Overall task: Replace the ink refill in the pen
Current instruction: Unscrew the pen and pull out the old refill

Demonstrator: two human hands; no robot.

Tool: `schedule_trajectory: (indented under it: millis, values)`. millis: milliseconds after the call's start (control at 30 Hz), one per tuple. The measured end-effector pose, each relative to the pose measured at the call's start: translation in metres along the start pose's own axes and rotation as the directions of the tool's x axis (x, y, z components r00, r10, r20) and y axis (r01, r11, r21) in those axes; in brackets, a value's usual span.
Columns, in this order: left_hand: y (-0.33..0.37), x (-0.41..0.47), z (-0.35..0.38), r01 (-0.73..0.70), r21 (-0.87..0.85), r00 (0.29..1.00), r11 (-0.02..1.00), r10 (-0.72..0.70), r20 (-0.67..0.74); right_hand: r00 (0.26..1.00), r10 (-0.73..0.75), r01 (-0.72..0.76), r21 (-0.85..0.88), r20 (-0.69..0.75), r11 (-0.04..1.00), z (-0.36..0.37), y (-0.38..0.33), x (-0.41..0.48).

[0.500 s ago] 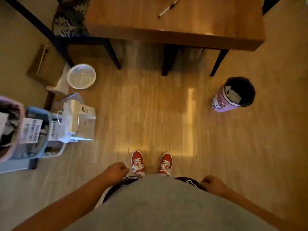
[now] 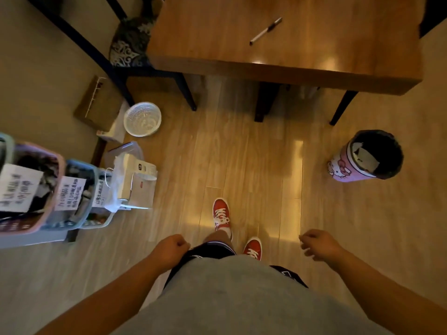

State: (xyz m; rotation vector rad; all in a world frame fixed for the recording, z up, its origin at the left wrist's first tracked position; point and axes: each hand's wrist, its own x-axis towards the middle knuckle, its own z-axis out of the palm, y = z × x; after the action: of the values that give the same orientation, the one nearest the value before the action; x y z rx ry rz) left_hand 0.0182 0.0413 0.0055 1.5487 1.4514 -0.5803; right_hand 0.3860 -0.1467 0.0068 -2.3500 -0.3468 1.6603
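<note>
Feet have stepped forward, so I am closer to the table and pen. Left hand clenched, right hand loosely curled, both hold nothing.

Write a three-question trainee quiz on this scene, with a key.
1. True or false: the white pen with black grip lies on the brown wooden table.
2. What do the left hand and right hand hold?
3. The pink cartoon-printed bin stands on which side of the red lace-up shoes: A the person's left, B the person's right?

Key: 1 true. 2 nothing visible, both loosely curled. 3 B.
</note>
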Motion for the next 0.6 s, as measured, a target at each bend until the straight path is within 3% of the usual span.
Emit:
schedule_trajectory:
  millis: [300,433,600]
  values:
    - [0.016,0.068,-0.066,0.104,0.051,0.993,0.993,-0.107,0.055,0.997,-0.068,0.070,0.056,-0.047,0.996,-0.048,-0.136,0.070]
    - [0.058,0.116,-0.118,0.067,0.071,0.994,0.995,-0.073,0.076,0.996,-0.009,0.016,0.084,-0.086,0.996,-0.068,-0.165,0.082]
    - [0.144,0.167,-0.182,-0.085,0.119,0.993,0.989,0.073,0.096,0.991,0.066,-0.049,0.144,-0.117,0.988,-0.093,-0.173,0.081]
